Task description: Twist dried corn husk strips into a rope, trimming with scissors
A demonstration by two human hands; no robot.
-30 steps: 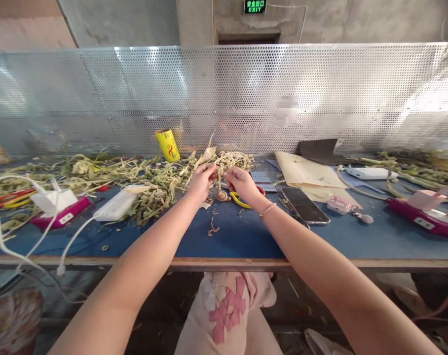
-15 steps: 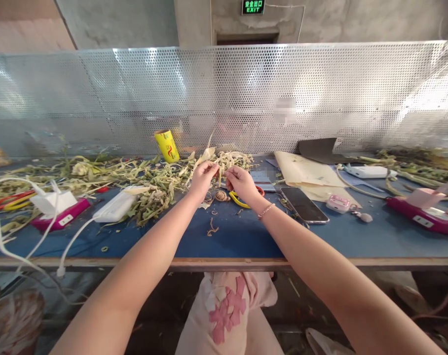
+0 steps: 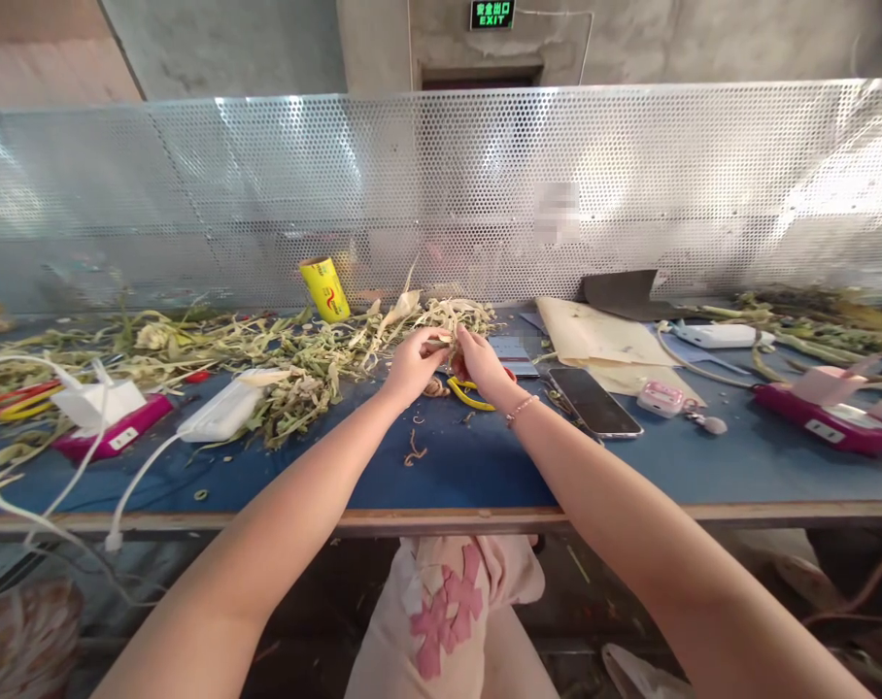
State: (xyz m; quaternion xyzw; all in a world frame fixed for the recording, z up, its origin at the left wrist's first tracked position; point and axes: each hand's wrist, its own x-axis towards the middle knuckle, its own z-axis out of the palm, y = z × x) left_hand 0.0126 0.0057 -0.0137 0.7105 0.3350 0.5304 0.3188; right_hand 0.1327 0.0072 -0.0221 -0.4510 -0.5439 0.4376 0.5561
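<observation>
At the middle of the tabletop (image 3: 485, 476), between its near and far edges, we observe the left hand (image 3: 414, 367) and the right hand (image 3: 480, 364) brought together, fingers bent and fingertips meeting. Dried plant material (image 3: 321, 354) shows at the fingertips; we cannot tell whether either hand grips a strand or whether the pile lies merely behind them. The material forms a loose, tangled band along the far edge, from the left end to just past the hands, with a lobe extending toward the near edge left of centre.

Directly below the hands we note a brown coil (image 3: 435, 386) and, beside it, a yellow handle (image 3: 470, 398), partly covered by the right hand. Nearer the front edge lie curled brown scraps (image 3: 414, 451). Behind the right hand we find a blue-grey card (image 3: 512, 355).

Toward the far edge, left of centre, a yellow tube (image 3: 325, 289) stands tilted in front of a perforated panel (image 3: 266, 214). To the left we identify a white device (image 3: 222, 406) and a magenta power strip (image 3: 117, 429). Right of the hands we locate a dark-screened phone (image 3: 593, 401), a pink case (image 3: 660, 398) and, toward the far edge, a tan sheet (image 3: 593, 330).
</observation>
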